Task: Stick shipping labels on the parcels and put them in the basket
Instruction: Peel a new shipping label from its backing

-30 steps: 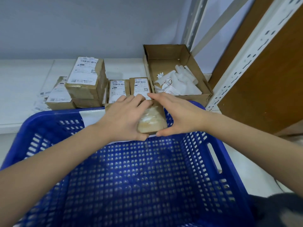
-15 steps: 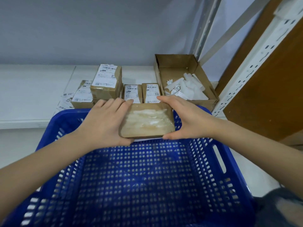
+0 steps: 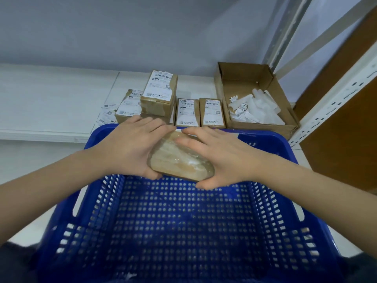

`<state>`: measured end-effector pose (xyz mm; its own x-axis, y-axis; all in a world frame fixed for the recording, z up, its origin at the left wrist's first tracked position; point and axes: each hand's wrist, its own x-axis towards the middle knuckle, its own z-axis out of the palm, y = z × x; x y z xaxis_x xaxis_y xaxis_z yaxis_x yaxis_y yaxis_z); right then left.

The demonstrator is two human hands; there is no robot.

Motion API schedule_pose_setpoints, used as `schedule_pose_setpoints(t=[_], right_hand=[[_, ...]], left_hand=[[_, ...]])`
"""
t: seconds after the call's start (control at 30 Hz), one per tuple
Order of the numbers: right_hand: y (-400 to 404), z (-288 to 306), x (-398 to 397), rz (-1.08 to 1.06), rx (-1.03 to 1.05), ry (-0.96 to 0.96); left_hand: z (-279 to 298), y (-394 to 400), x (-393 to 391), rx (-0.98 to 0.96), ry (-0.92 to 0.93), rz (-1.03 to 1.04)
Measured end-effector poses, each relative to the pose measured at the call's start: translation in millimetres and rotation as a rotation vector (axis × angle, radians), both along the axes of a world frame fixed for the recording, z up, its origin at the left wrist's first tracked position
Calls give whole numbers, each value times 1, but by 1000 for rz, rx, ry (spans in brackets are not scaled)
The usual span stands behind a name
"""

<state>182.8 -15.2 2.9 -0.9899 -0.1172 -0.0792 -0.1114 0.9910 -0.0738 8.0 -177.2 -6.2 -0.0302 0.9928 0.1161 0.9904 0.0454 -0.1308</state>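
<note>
Both hands clamp one tape-wrapped parcel (image 3: 180, 160) between them, left hand (image 3: 130, 148) and right hand (image 3: 220, 158) on its ends, above the blue basket's (image 3: 183, 231) far rim. Best lower it flat onto the basket floor, then release both sides together.

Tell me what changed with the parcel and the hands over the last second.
The parcel has tipped, its near end now lower over the basket. The right hand has slid from its side onto its top; the left hand still grips its left side. The labelled boxes and the scrap carton stayed put.
</note>
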Motion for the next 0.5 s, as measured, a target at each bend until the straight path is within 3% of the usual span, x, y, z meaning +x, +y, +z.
schedule_pose_setpoints(t=[0.33, 0.5], right_hand=[[-35, -16, -45, -30, -24, 4], [-49, -25, -74, -134, -53, 26]], left_hand=[[-7, -27, -46, -51, -65, 35], [-17, -39, -69, -165, -114, 276]])
